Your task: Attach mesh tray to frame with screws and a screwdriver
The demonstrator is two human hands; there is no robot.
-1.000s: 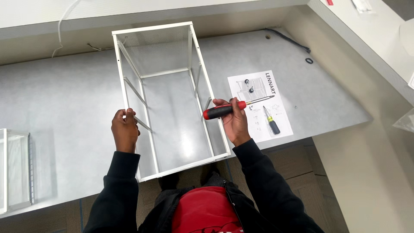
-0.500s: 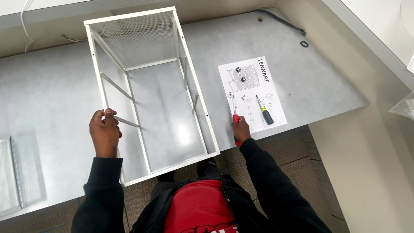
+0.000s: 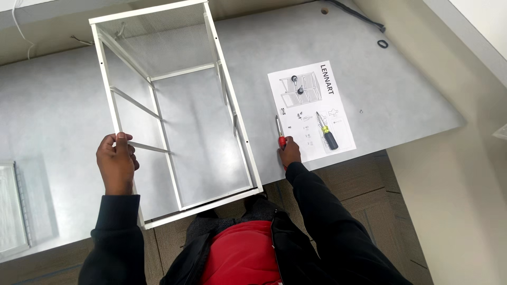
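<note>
A white metal frame (image 3: 232, 113) with mesh at its far end stands on the grey table (image 3: 401, 100), open side up. My left hand (image 3: 116, 162) grips the frame's left upright bar near the front. My right hand (image 3: 289, 152) rests on the table at the frame's right, closed around the red handle of a screwdriver (image 3: 280, 132) whose shaft lies flat, pointing away from me. Just right of it lies a white instruction sheet (image 3: 311, 108) with a second, black-and-yellow screwdriver (image 3: 327, 133) and two small dark parts (image 3: 296, 84) on it.
A white wire basket part (image 3: 13, 206) lies at the table's left edge. A black cable (image 3: 359, 13) and a small black ring (image 3: 382, 44) sit at the far right. The table's front edge runs close to my body; floor shows to the right.
My right hand has carried the red screwdriver from the frame's right rail down to the table beside the sheet. My left hand keeps its hold on the left bar.
</note>
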